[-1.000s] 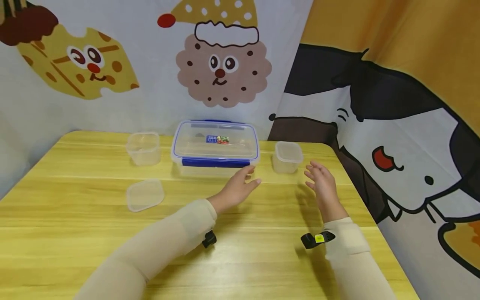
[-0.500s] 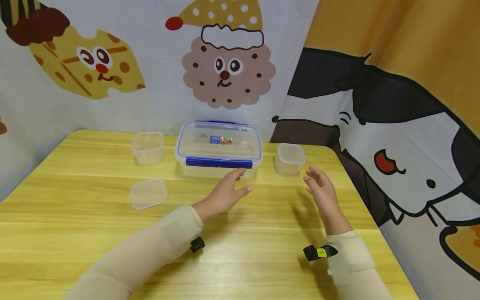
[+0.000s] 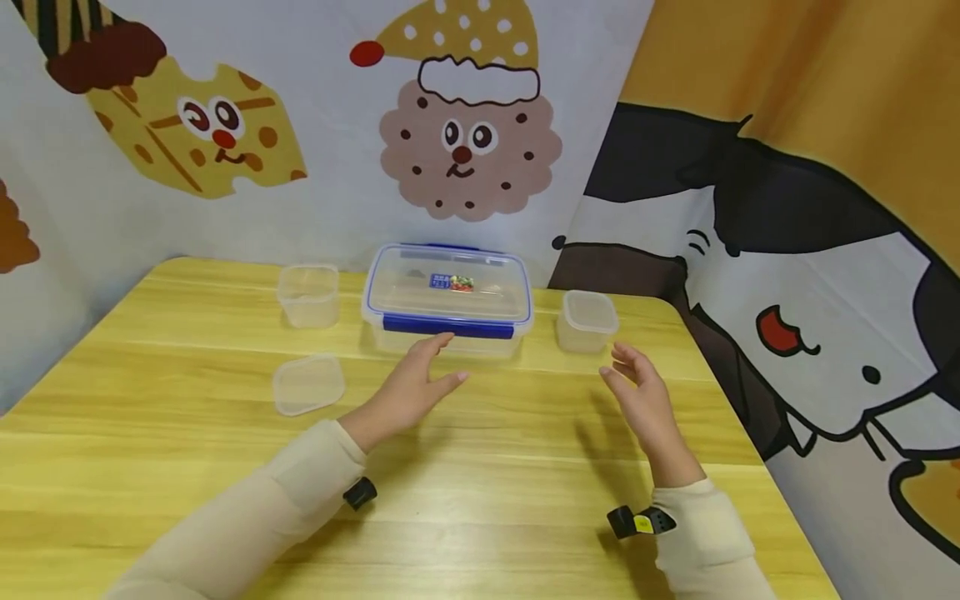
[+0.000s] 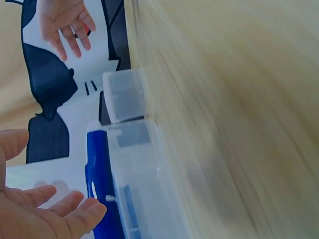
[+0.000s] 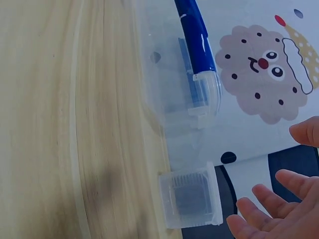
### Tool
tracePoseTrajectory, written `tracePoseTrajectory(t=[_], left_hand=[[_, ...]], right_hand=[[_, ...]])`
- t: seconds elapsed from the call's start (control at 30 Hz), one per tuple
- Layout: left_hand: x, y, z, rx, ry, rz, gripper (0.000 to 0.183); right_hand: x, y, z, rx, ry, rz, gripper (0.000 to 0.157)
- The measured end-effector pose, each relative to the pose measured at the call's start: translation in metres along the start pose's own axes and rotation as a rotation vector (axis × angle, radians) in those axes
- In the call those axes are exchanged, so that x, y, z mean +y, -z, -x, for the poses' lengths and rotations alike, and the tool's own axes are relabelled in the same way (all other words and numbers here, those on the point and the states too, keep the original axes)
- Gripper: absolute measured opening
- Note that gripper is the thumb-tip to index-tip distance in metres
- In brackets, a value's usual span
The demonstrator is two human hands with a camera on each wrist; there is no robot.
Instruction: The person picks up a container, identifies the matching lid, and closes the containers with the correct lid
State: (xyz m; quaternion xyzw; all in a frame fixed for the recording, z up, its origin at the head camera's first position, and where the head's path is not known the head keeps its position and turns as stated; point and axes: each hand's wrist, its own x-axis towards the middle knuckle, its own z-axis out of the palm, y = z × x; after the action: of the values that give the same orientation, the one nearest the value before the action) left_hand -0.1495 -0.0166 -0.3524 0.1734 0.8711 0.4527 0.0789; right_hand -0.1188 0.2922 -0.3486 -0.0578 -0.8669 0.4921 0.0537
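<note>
A large clear food container (image 3: 450, 292) with a blue-edged lid and blue clip stands at the back middle of the table. My left hand (image 3: 405, 387) hovers in front of it, fingers extended and holding nothing. To its right is a small clear container (image 3: 588, 321) with its lid on. Just in front of that one, my right hand (image 3: 641, 396) hangs in the air with relaxed fingers, also holding nothing. At the left stands another small container (image 3: 309, 297), lidless. A loose translucent lid (image 3: 308, 384) lies flat before it. Both wrist views show the fingers (image 4: 75, 214) apart from the containers.
The wooden table (image 3: 480, 517) ends at a cartoon-printed cloth (image 3: 330, 125) behind and a curtain with a large cartoon animal (image 3: 795, 217) on the right. A black wrist camera (image 3: 361, 493) is strapped to the left sleeve, another camera (image 3: 624, 522) to the right.
My left hand has drawn leftward, away from the large container's right side. The right hand has shifted slightly toward me. The head view has turned a little left; the containers and lid stay put.
</note>
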Motion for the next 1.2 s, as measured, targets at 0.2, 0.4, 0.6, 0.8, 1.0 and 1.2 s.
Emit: tracePoseTrajectory(t=[0.2, 0.4, 0.6, 0.8, 1.0, 1.2], left_hand=[[-0.005, 0.015, 0.012, 0.010, 0.004, -0.028, 0.070], [-0.013, 0.028, 0.023, 0.036, 0.001, -0.039, 0.072], [-0.020, 0.039, 0.031, 0.061, 0.010, -0.047, 0.068], [-0.025, 0.048, 0.038, 0.094, 0.024, -0.061, 0.068], [-0.029, 0.056, 0.044, 0.113, 0.046, -0.069, 0.069], [-0.035, 0.063, 0.050, 0.134, 0.045, -0.069, 0.070]], right_hand=[[-0.002, -0.004, 0.007, -0.006, 0.002, 0.022, 0.057], [-0.004, -0.009, 0.013, -0.020, 0.030, 0.038, 0.058], [-0.008, -0.014, 0.016, -0.017, 0.081, 0.087, 0.057], [-0.017, -0.019, 0.016, -0.047, 0.141, 0.145, 0.058], [-0.028, -0.027, 0.015, -0.083, 0.169, 0.191, 0.057], [-0.039, -0.036, 0.014, -0.098, 0.181, 0.250, 0.057]])
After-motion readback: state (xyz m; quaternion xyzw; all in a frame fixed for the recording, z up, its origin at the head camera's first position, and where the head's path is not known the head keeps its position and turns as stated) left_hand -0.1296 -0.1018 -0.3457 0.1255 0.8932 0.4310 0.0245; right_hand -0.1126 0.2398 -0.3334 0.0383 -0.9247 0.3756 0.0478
